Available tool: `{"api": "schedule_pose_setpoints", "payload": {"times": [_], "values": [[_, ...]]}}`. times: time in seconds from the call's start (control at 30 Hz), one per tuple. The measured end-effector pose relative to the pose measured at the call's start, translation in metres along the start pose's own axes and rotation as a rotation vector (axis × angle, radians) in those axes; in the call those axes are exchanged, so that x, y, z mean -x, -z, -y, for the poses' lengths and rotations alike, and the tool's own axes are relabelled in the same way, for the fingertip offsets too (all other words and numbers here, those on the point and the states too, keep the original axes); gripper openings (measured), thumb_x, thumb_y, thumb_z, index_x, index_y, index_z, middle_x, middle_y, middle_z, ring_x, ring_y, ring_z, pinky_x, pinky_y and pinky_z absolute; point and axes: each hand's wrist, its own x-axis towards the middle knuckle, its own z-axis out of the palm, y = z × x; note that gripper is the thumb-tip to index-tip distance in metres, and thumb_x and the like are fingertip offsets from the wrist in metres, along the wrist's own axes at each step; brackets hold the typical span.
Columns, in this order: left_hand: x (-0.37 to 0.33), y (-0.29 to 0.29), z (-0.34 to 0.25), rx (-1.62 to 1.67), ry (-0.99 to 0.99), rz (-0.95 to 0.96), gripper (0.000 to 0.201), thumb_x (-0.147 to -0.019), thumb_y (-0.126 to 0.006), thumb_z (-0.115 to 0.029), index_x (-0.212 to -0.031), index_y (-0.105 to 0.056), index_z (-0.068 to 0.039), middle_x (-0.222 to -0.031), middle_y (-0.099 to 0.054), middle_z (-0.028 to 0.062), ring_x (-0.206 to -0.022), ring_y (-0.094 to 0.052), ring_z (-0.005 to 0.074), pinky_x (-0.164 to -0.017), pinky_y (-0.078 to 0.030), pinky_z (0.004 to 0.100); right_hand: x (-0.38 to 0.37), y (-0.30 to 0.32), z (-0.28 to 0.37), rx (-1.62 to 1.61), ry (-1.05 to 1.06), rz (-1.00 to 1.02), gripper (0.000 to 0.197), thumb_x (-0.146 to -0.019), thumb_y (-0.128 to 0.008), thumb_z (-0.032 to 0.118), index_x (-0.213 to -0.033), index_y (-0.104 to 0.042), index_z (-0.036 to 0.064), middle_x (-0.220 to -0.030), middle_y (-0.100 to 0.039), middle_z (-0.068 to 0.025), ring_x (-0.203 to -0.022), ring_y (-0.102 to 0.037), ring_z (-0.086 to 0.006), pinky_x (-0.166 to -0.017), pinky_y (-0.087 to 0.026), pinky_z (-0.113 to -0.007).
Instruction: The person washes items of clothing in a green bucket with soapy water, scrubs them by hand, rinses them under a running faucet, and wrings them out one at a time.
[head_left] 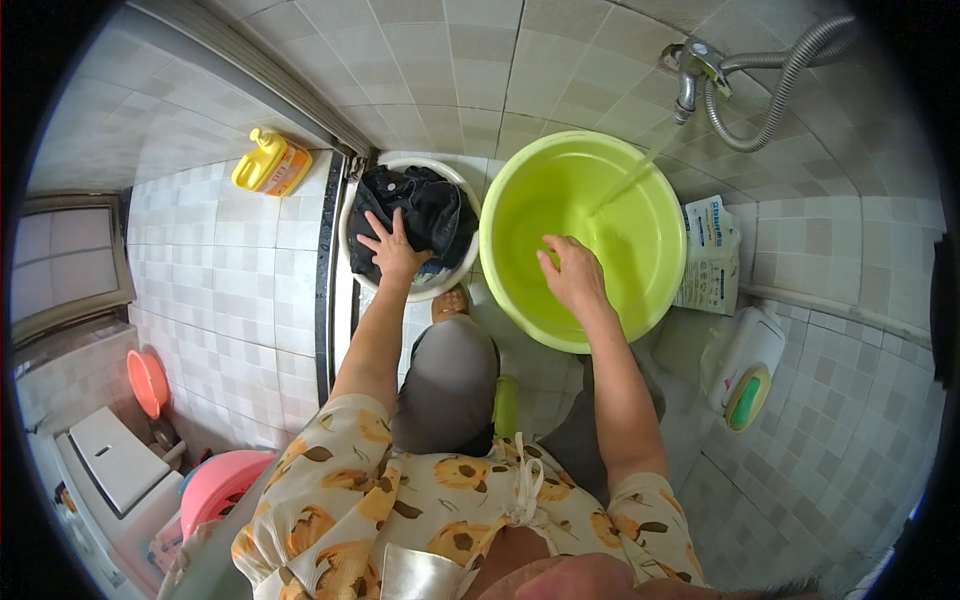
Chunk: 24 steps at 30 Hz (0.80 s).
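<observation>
A lime-green basin stands on the tiled floor under a metal tap, and a thin stream of water runs from the tap into it. My right hand reaches down into the basin with fingers loosely apart, holding nothing. To its left a white basin holds dark clothes. My left hand lies spread on those clothes, fingers apart, pressing on them rather than gripping.
A yellow detergent jug lies on a ledge at the back left. A white detergent bag and a white bottle with green cap stand right of the green basin. Pink tubs and an orange bowl sit at lower left.
</observation>
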Motion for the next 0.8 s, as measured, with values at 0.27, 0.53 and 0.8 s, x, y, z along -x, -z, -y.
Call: {"api": "schedule_pose_setpoints", "payload": {"times": [0.27,0.53,0.8], "values": [[-0.06,-0.015,0.053,0.302,-0.017,-0.28,0.058,-0.057,-0.078,-0.024,-0.11,-0.06,-0.011,-0.114,-0.059,0.0155,-0.114,-0.05,0.0383,-0.088,-0.048,0.0435,-0.002,0.001,0.005,0.007,0.031,0.095,0.029,-0.089,-0.055,0.021,-0.107,-0.06,-0.0006,-0.101,-0.061,-0.0209,-0.092,-0.059,-0.0364,-0.08,-0.049,-0.043],[-0.014,0.076,0.062,1.55,0.016,-0.114,0.035,-0.068,-0.066,0.006,-0.103,-0.059,0.001,-0.091,-0.064,0.0078,-0.079,-0.062,0.0188,-0.074,-0.05,0.0276,-0.001,-0.005,0.01,-0.035,0.046,0.093,0.03,-0.089,-0.055,0.024,-0.108,-0.061,0.0011,-0.102,-0.062,-0.0222,-0.096,-0.058,-0.0377,-0.082,-0.047,-0.045],[0.079,0.228,0.016,1.622,-0.378,-0.135,0.037,-0.073,-0.059,0.002,-0.11,-0.055,0.001,-0.097,-0.063,0.0077,-0.088,-0.062,0.019,-0.079,-0.051,0.029,0.006,-0.004,0.02,-0.46,0.11,0.144,0.046,-0.092,-0.055,0.03,-0.13,-0.047,0.0066,-0.116,-0.059,-0.0167,-0.087,-0.065,-0.0278,-0.069,-0.051,-0.035]]}}
